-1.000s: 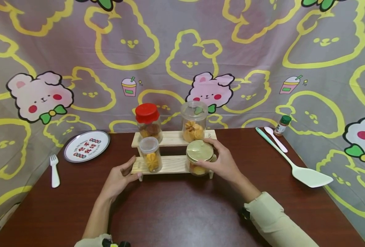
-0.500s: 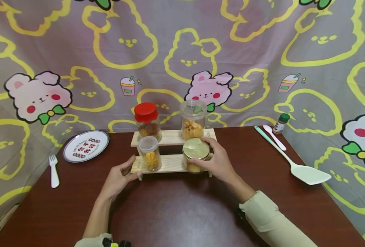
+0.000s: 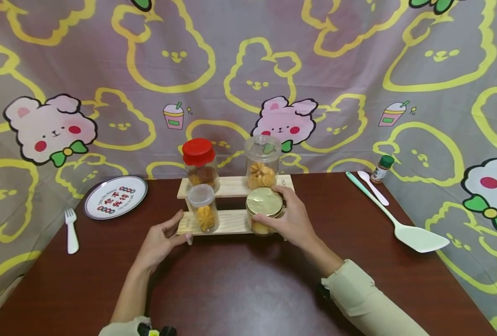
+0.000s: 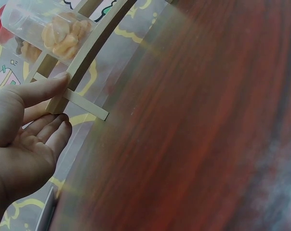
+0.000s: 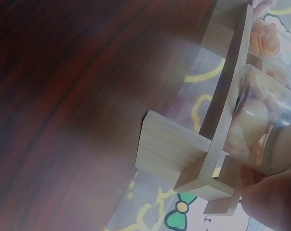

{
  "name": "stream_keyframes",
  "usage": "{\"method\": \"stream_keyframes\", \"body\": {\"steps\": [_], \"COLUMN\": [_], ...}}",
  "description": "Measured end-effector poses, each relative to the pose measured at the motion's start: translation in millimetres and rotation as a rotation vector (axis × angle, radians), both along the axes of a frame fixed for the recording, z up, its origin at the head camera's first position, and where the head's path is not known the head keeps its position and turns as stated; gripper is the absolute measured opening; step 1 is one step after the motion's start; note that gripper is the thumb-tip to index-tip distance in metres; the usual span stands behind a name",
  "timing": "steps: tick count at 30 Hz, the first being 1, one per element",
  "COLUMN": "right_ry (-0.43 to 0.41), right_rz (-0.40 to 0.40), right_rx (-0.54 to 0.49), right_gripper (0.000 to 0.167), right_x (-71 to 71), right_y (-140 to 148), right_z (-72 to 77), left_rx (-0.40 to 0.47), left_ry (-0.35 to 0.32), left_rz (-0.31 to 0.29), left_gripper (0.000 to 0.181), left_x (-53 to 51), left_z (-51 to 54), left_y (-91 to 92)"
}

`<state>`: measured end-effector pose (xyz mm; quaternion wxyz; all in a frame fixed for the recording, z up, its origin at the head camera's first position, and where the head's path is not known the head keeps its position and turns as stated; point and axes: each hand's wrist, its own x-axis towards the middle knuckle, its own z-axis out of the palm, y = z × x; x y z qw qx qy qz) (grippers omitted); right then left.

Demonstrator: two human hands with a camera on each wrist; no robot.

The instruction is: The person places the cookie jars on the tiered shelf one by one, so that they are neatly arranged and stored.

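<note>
A two-step wooden rack (image 3: 236, 221) stands on the table, and my left hand (image 3: 158, 243) holds the left end of its lower step between thumb and fingers. On that step's right side is a gold-lidded jar (image 3: 264, 201) of cookies, gripped around its right side by my right hand (image 3: 292, 220). A small clear-lidded jar (image 3: 205, 217) with cookies sits on the lower step near my left hand. The upper step carries a red-lidded jar (image 3: 200, 163) at left and a larger clear jar (image 3: 263, 163) of cookies at right. The right wrist view shows the gold-lidded jar's glass only partly.
At the left lie a white plate (image 3: 115, 198) with red characters and a white fork (image 3: 71, 231). Over on the right are a long spatula (image 3: 418, 237), a pale pink spoon (image 3: 372, 187) and a green-capped seasoning bottle (image 3: 382, 169). A patterned cloth (image 3: 337, 70) hangs behind the table.
My right hand and the gold-lidded jar have shifted slightly left along the lower step. The left hand keeps its hold on the rack, and the other jars stay in place.
</note>
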<state>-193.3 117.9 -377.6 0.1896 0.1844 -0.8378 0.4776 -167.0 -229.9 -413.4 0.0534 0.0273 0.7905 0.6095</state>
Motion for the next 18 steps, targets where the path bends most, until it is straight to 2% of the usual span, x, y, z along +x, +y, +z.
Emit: {"method": "stream_keyframes", "body": {"steps": [6, 11, 18], "right_ry": [-0.023, -0.025, -0.027], "right_rz": [0.025, 0.055, 0.079], "right_rx": [-0.009, -0.059, -0.111], "right_gripper": [0.082, 0.077, 0.064], "right_x": [0.5, -0.4, -2.1], "right_y": [4.9, 8.1, 17.7], "right_z": [-0.3, -0.7, 0.6], "left_rx": [-0.003, -0.045, -0.107], "left_ry": [0.002, 0.016, 0.126], "left_rz": [-0.014, -0.01, 0.07], "left_gripper": [0.078, 0.078, 0.064], "left_x": [-0.7, 0.1, 3.4], "left_z": [0.7, 6.8, 20.2], "left_y": [1.6, -0.9, -3.4]}}
